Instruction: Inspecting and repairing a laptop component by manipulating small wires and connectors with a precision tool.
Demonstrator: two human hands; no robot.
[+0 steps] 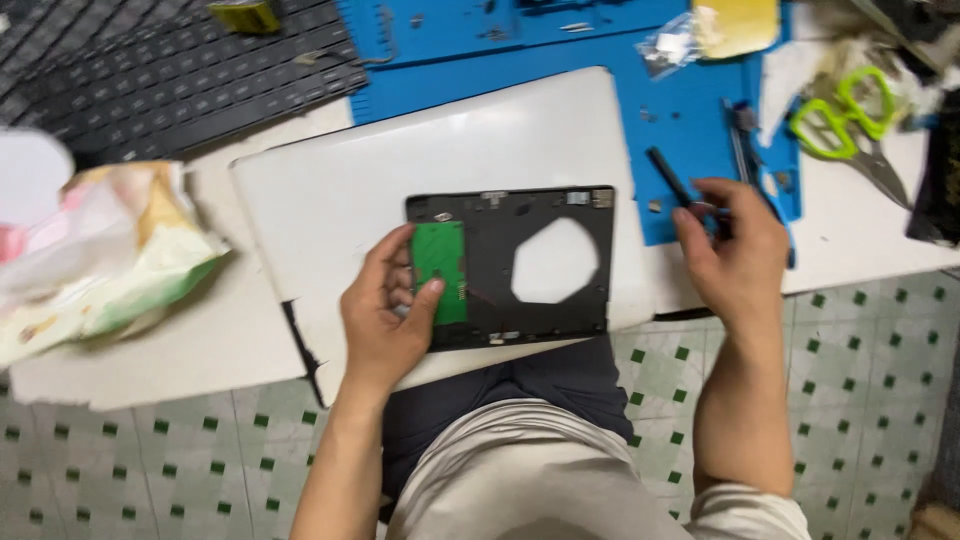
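A black plastic frame (pixel 545 215) with a large polygonal hole lies on a white laptop lid (pixel 400 170). A green circuit board (pixel 440 255) sits at the frame's left end. My left hand (pixel 385 315) grips that left edge, thumb pressed on the green board. My right hand (pixel 730 250) hovers at the table's edge to the right, fingertips pinched on a thin black screwdriver (pixel 672 180) that lies over the blue mat (pixel 600 60).
A black keyboard (pixel 170 70) lies at the back left. A crumpled plastic bag (pixel 100 250) is at left. Green-handled scissors (pixel 845 120), a small clear bag (pixel 668 45) and a yellow pad (pixel 735 25) sit at the back right. Tiled floor lies below the table.
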